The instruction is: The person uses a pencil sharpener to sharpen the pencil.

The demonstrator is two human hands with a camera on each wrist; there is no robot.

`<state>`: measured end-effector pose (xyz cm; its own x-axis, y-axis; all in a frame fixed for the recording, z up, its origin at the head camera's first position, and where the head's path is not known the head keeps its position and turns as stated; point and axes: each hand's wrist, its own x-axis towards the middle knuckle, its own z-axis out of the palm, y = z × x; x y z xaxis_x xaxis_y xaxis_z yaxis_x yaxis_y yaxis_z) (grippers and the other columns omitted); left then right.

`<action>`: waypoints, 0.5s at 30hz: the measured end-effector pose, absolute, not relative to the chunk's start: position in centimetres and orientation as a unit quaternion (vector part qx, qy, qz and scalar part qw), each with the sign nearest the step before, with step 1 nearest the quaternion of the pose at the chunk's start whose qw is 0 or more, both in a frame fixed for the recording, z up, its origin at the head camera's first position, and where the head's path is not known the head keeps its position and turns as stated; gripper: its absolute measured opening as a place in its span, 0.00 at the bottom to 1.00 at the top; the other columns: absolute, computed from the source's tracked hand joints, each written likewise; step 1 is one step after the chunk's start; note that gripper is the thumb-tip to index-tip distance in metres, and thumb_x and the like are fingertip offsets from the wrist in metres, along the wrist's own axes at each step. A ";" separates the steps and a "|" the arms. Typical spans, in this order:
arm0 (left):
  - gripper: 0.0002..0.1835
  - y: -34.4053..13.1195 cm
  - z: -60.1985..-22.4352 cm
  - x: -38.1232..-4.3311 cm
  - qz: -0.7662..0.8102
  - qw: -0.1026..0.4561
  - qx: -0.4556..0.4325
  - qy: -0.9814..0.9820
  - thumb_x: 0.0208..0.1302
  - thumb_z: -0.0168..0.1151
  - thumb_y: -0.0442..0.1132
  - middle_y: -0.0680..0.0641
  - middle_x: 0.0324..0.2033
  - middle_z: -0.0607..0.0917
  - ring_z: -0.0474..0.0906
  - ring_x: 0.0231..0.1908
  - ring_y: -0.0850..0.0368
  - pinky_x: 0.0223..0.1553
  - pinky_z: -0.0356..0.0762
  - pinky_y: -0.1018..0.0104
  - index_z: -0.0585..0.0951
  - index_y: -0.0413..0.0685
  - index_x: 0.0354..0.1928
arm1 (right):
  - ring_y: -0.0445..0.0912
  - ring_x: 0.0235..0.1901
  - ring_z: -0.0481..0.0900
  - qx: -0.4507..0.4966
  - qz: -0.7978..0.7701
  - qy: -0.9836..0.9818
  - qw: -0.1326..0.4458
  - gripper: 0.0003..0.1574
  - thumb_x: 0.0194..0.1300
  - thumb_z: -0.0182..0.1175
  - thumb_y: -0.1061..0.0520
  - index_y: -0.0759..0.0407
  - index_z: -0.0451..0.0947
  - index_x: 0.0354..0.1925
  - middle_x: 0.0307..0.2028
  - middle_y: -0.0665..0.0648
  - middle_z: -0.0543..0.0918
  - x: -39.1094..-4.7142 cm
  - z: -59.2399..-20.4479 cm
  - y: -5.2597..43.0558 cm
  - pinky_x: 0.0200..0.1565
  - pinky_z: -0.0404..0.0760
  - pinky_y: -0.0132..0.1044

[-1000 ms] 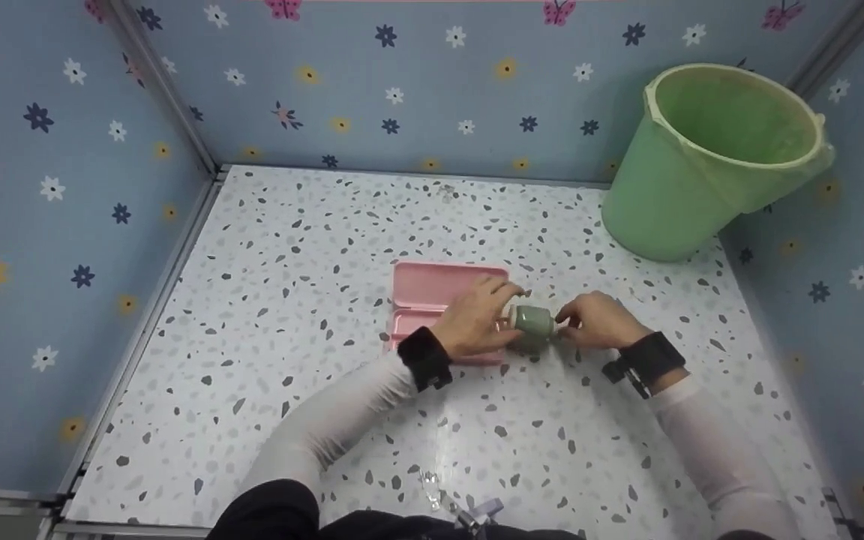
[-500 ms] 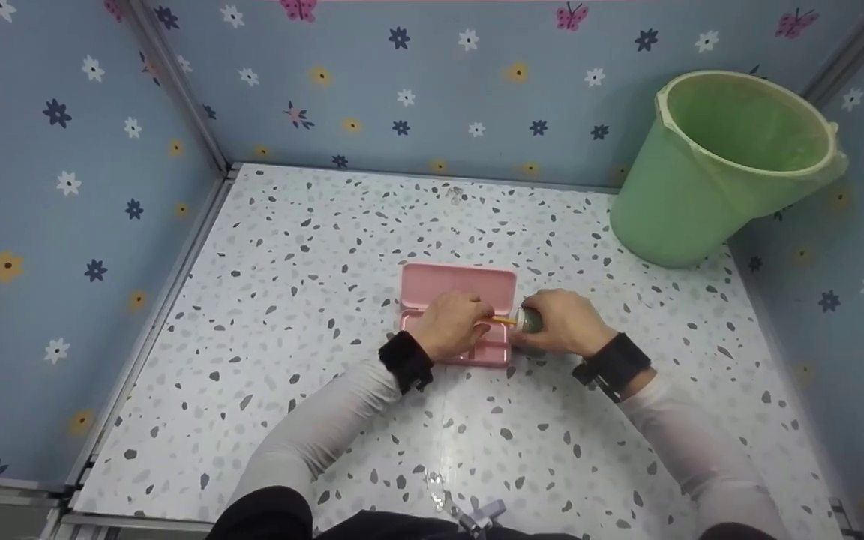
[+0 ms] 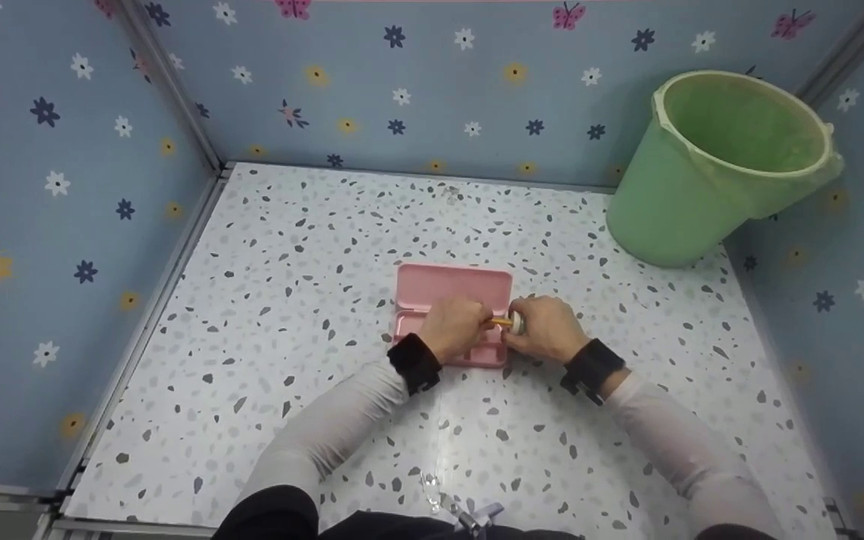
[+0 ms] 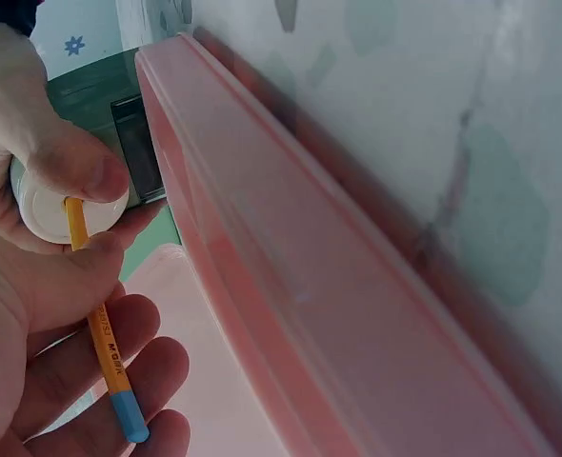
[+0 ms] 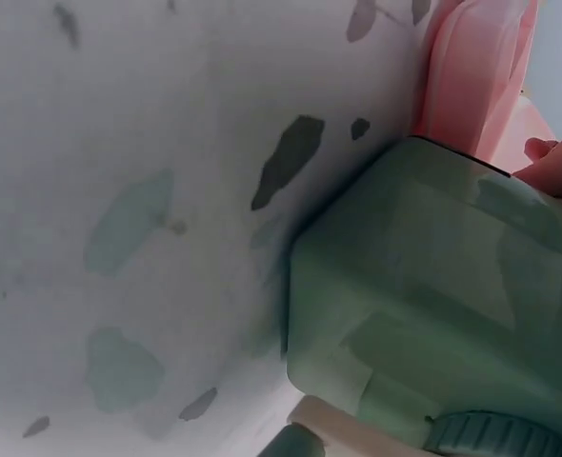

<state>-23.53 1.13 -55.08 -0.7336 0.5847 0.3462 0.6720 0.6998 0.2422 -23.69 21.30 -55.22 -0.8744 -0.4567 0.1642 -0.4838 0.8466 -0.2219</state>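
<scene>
My left hand (image 3: 456,326) pinches a yellow pencil (image 4: 108,347) with a blue end, over the open pink pencil case (image 3: 454,287). The pencil's other end sits in the hole of the cream front of a green pencil sharpener (image 5: 433,276). Curled round that sharpener's body is my right hand (image 3: 550,328), just right of the case. Its thumb lies beside the pencil hole in the left wrist view. A cream crank arm (image 5: 343,433) shows at the sharpener's back in the right wrist view. The palm hides most of the sharpener from the head view.
A tall green bucket (image 3: 702,187) stands at the back right corner of the speckled table (image 3: 312,262). Flowered blue panels (image 3: 432,90) close off the back and both sides. Small clear and lilac items (image 3: 488,514) lie at the front edge.
The right hand has shifted from the sharpener's crank end to its body and brought it left. The left hand has left the sharpener and now holds a pencil in its hole.
</scene>
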 end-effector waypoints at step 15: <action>0.05 0.8 -54.9 -24.0 -0.151 0.068 -0.372 -0.913 0.54 0.65 0.42 0.57 0.15 0.69 0.65 0.15 0.63 0.15 0.64 0.73 0.83 0.49 0.26 | 0.42 0.13 0.65 0.228 0.119 -0.966 0.034 0.20 0.42 0.65 0.36 0.45 0.69 0.22 0.12 0.44 0.68 -24.1 -55.2 21.1 0.16 0.63 0.37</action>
<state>-23.96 0.81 -54.91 -0.7134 0.6595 0.2370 0.7007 0.6772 0.2246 -24.10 21.12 -55.15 -0.8935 -0.4325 0.1206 -0.4488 0.8674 -0.2150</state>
